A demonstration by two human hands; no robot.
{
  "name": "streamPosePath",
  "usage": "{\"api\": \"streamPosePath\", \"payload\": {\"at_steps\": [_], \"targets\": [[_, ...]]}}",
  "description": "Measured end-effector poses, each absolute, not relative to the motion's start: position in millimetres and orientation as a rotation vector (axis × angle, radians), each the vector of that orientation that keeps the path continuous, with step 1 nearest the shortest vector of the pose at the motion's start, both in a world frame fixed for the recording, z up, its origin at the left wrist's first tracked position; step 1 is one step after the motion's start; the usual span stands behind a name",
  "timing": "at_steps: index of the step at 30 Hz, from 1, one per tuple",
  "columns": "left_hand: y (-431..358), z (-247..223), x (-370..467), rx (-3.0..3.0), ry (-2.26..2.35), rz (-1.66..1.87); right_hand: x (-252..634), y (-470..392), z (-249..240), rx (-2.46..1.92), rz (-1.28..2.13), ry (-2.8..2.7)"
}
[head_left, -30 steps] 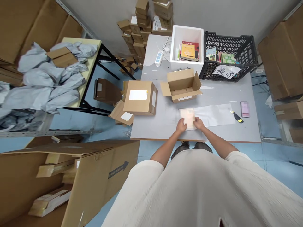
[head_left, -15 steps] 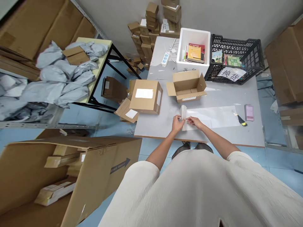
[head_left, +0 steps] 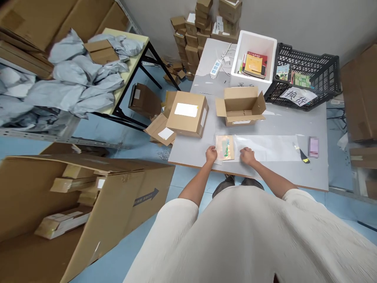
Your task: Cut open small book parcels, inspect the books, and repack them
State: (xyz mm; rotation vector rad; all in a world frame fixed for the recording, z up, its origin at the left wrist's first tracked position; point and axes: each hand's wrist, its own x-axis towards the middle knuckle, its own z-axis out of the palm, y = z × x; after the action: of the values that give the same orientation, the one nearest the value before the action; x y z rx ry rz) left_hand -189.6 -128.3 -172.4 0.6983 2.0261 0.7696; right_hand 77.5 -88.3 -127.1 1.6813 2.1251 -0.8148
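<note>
A thin tan book-like item (head_left: 231, 147) with a shiny, coloured picture lies flat near the table's front edge. Beneath and around it spreads a clear plastic sheet (head_left: 271, 148), which runs to the right in a long strip. My left hand (head_left: 211, 154) is closed at the sheet's left edge, beside the item, and pinches the plastic. On the item's other side my right hand (head_left: 247, 155) rests on the strip with curled fingers; what they hold, if anything, is hidden. A black-and-yellow cutter (head_left: 304, 156) lies at the strip's right end.
An open carton (head_left: 240, 118) and a closed carton (head_left: 184, 122) stand behind my hands. Further back are a white foam box (head_left: 255, 83) with books and a black crate (head_left: 326, 88). A pinkish, blurred rectangle (head_left: 313, 147) lies right. A large cardboard box (head_left: 118, 220) stands lower left.
My hands have moved apart from the rolled or folded plastic between them. The plastic now lies open and the item with the coloured picture shows. The camera view has shifted slightly.
</note>
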Motion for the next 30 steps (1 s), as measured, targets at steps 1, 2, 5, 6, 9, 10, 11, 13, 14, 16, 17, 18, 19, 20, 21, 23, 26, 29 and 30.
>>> {"api": "streamPosePath", "payload": {"at_steps": [1,2,5,6,9,10,11,13,14,16,17,18,19,20,21,23,26,29,30], "targets": [[-126.5,-172.7,-187.7,0.701,2.014,0.771,73.9,-87.2,-128.3,1.699,-0.852,2.119],[-124.8,-172.7,-185.1,0.716,2.0,0.771,69.7,-85.6,-129.8,1.714,-0.904,2.101],[-121.6,-172.5,-173.5,0.771,1.966,0.758,57.6,-79.8,-135.9,1.801,-1.053,1.999],[-121.1,-172.6,-169.0,0.777,1.961,0.751,55.0,-77.7,-138.0,1.86,-1.085,1.958],[-119.8,-173.7,-157.1,0.752,1.954,0.733,53.9,-72.2,-143.6,2.071,-1.183,1.793],[-119.3,-174.2,-154.5,0.743,1.951,0.724,55.5,-71.1,-145.1,2.124,-1.22,1.734],[-118.7,-174.6,-152.5,0.737,1.948,0.711,57.7,-70.4,-146.4,2.16,-1.262,1.679],[-116.9,-175.0,-150.0,0.738,1.942,0.672,63.3,-70.9,-148.2,2.202,-1.348,1.601],[-115.8,-175.0,-149.0,0.742,1.942,0.653,66.3,-72.0,-148.7,2.222,-1.398,1.581],[-113.3,-174.3,-147.3,0.757,1.949,0.634,72.3,-74.7,-148.5,2.276,-1.52,1.568],[-112.1,-173.7,-146.6,0.773,1.955,0.63,75.5,-75.8,-147.7,2.31,-1.585,1.567],[-111.0,-172.7,-146.1,0.799,1.957,0.622,79.0,-76.4,-146.4,2.344,-1.65,1.558],[-110.3,-171.4,-146.2,0.843,1.956,0.604,82.8,-76.3,-144.6,2.38,-1.712,1.54],[-109.8,-169.8,-147.1,0.905,1.953,0.571,87.1,-75.5,-142.4,2.42,-1.764,1.51],[-109.7,-167.9,-148.9,0.986,1.948,0.521,92.0,-73.9,-139.8,2.462,-1.807,1.471],[-110.5,-163.6,-155.4,1.184,1.938,0.383,102.8,-69.5,-134.2,2.557,-1.863,1.395],[-112.5,-156.7,-169.9,1.459,1.909,0.189,119.0,-63.0,-126.9,2.654,-1.914,1.328],[-112.4,-150.8,-183.1,1.575,1.869,0.191,130.6,-60.7,-123.1,2.69,-1.933,1.308],[-111.5,-149.1,-186.1,1.55,1.867,0.251,133.2,-60.9,-122.8,2.697,-1.93,1.305]]}}
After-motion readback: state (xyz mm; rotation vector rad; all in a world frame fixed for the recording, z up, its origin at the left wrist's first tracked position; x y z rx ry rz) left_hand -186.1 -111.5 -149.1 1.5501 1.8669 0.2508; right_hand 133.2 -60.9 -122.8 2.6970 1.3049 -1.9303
